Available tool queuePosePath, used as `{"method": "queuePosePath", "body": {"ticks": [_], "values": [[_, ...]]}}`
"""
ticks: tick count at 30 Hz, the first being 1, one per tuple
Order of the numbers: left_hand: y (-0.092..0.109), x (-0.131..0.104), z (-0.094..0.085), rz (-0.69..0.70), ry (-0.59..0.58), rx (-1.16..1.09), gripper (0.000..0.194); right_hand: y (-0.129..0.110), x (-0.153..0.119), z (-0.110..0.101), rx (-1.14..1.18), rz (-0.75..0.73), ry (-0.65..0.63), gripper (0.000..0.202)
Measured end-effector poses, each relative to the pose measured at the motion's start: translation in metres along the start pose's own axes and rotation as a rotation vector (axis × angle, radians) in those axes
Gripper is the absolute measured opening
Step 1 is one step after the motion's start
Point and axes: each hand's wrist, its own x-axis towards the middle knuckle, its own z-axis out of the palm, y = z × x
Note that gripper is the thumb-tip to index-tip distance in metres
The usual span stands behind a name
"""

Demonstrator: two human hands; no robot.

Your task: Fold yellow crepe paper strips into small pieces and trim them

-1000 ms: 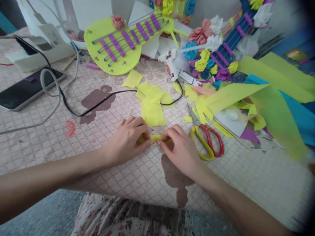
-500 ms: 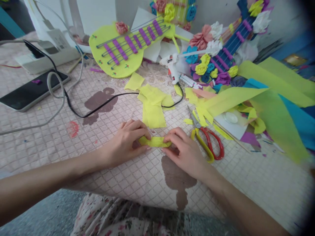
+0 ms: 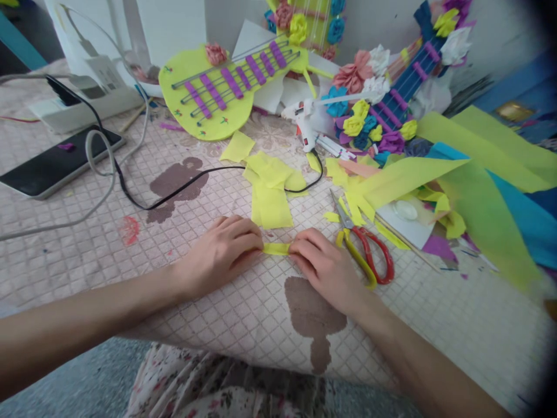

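Observed one narrow yellow paper strip (image 3: 276, 249), roughly straight, set crosswise low over the tabletop (image 3: 235, 322). Held between left-hand fingers (image 3: 251, 239) and right-hand fingers (image 3: 303, 246); exposed at the middle only, ends hidden.

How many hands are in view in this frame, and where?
2: the left hand at the left side of the yellow strip, the right hand at its right side. Some fingertips are hidden.
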Motion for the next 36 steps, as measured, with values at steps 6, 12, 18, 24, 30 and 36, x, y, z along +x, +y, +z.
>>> {"method": "queuePosePath", "body": {"ticks": [6, 12, 18, 24, 30, 36], "values": [[-0.002, 0.001, 0.003, -0.077, 0.052, -0.078, 0.012, 0.000, 0.001, 0.002, 0.067, 0.046, 0.008, 0.012], [-0.001, 0.004, 0.002, -0.103, 0.042, -0.047, 0.014, -0.004, 0.008, 0.001, 0.047, 0.162, 0.011, 0.012], [-0.001, 0.009, 0.000, -0.118, 0.037, -0.012, 0.011, -0.007, 0.014, 0.002, 0.018, 0.213, 0.038, 0.010], [-0.003, 0.013, -0.001, -0.140, 0.035, -0.003, 0.011, -0.005, 0.015, 0.005, -0.011, 0.220, 0.066, 0.011], [-0.006, 0.015, -0.001, -0.190, 0.035, -0.031, 0.008, -0.005, 0.016, 0.009, -0.057, 0.215, 0.087, 0.012], [-0.008, 0.012, -0.004, -0.183, 0.024, -0.097, 0.006, -0.003, 0.016, 0.005, 0.045, 0.232, 0.039, 0.007]]}}
